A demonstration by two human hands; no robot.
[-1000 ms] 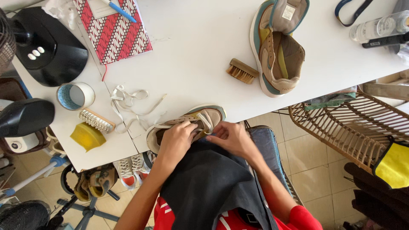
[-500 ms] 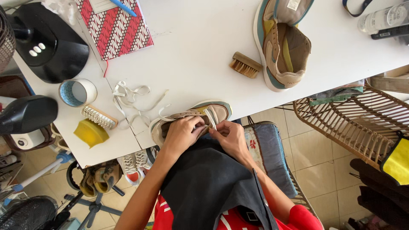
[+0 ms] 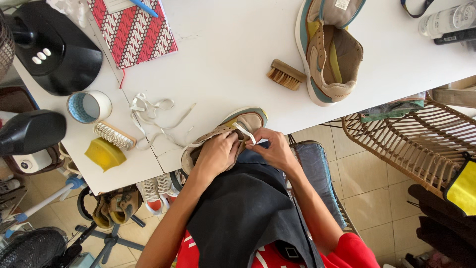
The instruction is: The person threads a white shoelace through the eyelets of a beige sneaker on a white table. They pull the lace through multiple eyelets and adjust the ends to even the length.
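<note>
Left hand (image 3: pixel 218 154) clamps the shoe (image 3: pixel 225 136) at the table (image 3: pixel 238 74) edge, toe pointing away-right; right hand (image 3: pixel 272 149) fingers pinch the lace (image 3: pixel 245 133) just beside it.

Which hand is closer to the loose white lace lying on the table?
Left. The left hand rests on the shoe just right of the loose lace; the right hand is farther right, pinching the lace end at the shoe's tongue.

I see the sneaker (image 3: pixel 225 136) at the desk (image 3: pixel 233 54) edge; loose laces (image 3: pixel 153 116) left of it, small brush (image 3: pixel 286 74) behind, second shoe (image 3: pixel 329 49) behind-right.
</note>
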